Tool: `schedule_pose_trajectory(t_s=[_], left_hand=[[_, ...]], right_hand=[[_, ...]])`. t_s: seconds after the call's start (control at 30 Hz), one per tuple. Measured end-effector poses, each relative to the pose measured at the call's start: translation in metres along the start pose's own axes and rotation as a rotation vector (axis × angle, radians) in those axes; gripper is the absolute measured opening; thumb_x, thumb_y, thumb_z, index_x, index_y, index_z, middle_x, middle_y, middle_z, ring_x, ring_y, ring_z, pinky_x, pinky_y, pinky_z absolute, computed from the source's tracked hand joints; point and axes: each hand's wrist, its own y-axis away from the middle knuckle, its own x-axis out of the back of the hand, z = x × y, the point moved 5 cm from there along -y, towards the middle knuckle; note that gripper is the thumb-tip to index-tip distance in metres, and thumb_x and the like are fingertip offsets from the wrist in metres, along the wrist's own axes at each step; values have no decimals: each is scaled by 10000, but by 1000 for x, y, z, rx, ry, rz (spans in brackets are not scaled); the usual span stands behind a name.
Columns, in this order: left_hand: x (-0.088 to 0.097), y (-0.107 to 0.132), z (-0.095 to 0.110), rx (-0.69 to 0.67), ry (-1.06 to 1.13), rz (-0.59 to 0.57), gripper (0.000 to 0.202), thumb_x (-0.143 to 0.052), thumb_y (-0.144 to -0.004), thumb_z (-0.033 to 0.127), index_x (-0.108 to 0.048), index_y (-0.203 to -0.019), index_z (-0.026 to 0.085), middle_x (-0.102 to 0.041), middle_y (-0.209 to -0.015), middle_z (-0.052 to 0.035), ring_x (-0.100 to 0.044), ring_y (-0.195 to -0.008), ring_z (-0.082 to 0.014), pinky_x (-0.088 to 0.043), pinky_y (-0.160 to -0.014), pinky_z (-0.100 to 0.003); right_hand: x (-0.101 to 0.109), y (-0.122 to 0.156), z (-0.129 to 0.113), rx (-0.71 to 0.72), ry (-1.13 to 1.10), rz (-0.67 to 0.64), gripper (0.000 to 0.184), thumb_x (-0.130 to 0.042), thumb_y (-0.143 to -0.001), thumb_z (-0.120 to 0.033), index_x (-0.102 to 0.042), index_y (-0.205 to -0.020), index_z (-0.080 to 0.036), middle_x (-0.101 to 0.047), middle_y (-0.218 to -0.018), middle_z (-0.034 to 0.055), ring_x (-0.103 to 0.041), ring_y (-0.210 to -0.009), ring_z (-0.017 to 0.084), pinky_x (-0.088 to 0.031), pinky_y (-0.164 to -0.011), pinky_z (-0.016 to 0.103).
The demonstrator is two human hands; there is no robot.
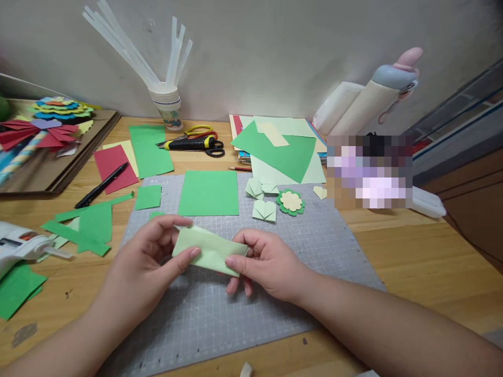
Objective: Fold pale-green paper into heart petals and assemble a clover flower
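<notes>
A folded strip of pale green paper (210, 250) is held just above the grey cutting mat (220, 309). My left hand (151, 256) pinches its left end between thumb and fingers. My right hand (267, 264) grips its right end, thumb on top. Beyond them on the mat lie a green paper sheet (208, 192), a smaller green square (148, 197), three folded pale green hearts (261, 198) and a green and cream paper flower (291, 202).
Green paper scraps (84, 228) and a glue gun (19, 245) lie at the left. A black pen (101, 185) rests on red paper (115, 168). Scissors and a utility knife (196, 143), a cup of glue sticks (168, 107) and stacked coloured paper (283, 149) sit at the back.
</notes>
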Motion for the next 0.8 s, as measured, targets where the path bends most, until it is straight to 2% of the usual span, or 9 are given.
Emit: schedule_pose_trajectory(t_s=[0.07, 0.1, 0.17, 0.23, 0.33, 0.5, 0.67, 0.8], left_hand=[[0, -1, 0, 36, 43, 0, 558, -734, -716, 351, -490, -1214, 285, -588, -645, 57, -542, -581, -145, -435, -503, -219], [-1, -2, -1, 61, 49, -14, 586, -735, -713, 366, -485, -1237, 279, -568, -614, 65, -518, -543, -137, -416, -476, -213], [-2, -3, -4, 118, 25, -70, 461, -729, -712, 413, -586, -1117, 248, -558, -580, 62, -482, -498, -119, -392, -452, -207], [-3, -2, -7, 177, -30, -134, 293, -708, -718, 464, -660, -857, 211, -575, -545, 43, -460, -472, -107, -374, -446, -206], [-5, 0, -9, 240, -61, -167, 320, -686, -717, 497, -640, -631, 192, -621, -503, 13, -457, -440, -107, -358, -433, -211], [-5, 1, -3, 239, -18, -124, 259, -697, -708, 434, -653, -592, 207, -656, -509, 12, -524, -448, -118, -421, -467, -218], [0, -1, -2, 177, -28, -44, 241, -720, -674, 397, -620, -556, 212, -587, -505, 45, -520, -480, -111, -411, -466, -205], [-1, 0, -4, 180, -35, -50, 277, -723, -668, 399, -573, -547, 200, -558, -480, 57, -494, -471, -97, -376, -460, -191]], right_hand=[[0, 0, 0, 4, -1, 3, 289, -669, -775, -429, -514, -797, -186, -648, -568, -22, -591, -438, 100, -417, -395, 176], [0, 0, 0, 5, -3, 5, 290, -668, -776, -431, -516, -801, -186, -651, -567, -20, -589, -433, 98, -419, -395, 176], [1, 0, 0, -1, -5, 14, 295, -673, -774, -434, -524, -810, -182, -658, -565, -17, -584, -422, 95, -422, -394, 176], [1, 0, 1, -12, -6, 19, 307, -684, -766, -440, -536, -812, -175, -658, -562, -13, -593, -427, 97, -435, -402, 179], [1, 0, 1, -12, -25, 18, 324, -705, -752, -442, -563, -833, -162, -664, -616, 1, -640, -487, 115, -460, -419, 184], [1, 1, 1, -9, -96, 31, 362, -733, -733, -420, -602, -948, -160, -689, -777, 34, -703, -636, 151, -505, -475, 198], [1, 0, 0, 5, -109, 27, 354, -724, -749, -424, -602, -952, -161, -688, -756, 27, -703, -663, 148, -518, -523, 209], [1, -1, -2, 27, -99, 35, 383, -724, -739, -453, -610, -953, -156, -694, -795, 43, -697, -704, 154, -518, -556, 226]])
